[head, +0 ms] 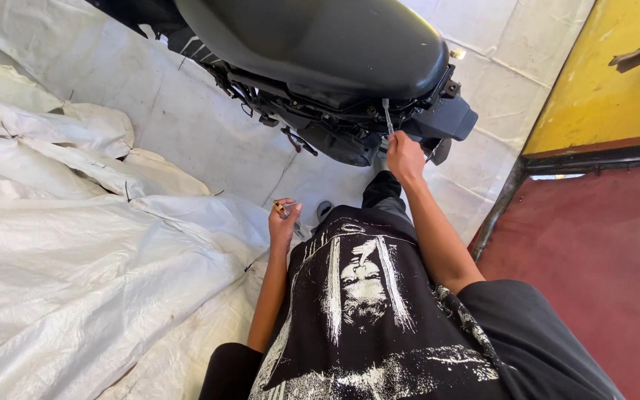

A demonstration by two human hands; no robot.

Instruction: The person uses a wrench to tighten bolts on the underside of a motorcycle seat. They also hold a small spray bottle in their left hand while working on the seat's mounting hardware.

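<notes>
A black scooter point(320, 59) stands ahead of me, seen from above, with its seat at top and its rear frame and wiring bare. My right hand point(404, 157) is raised to the rear frame and grips a thin metal tool point(387, 117) that points up under the seat edge. My left hand point(284, 222) hangs lower, near my waist, closed around a small screwdriver-like tool with a yellowish handle point(281, 209). My black printed shirt point(364, 296) fills the lower middle.
White woven tarp sheets point(83, 244) lie crumpled across the floor on the left. A yellow wall panel point(601, 81) and a dark red surface point(594, 259) with a black metal frame point(505, 200) stand on the right.
</notes>
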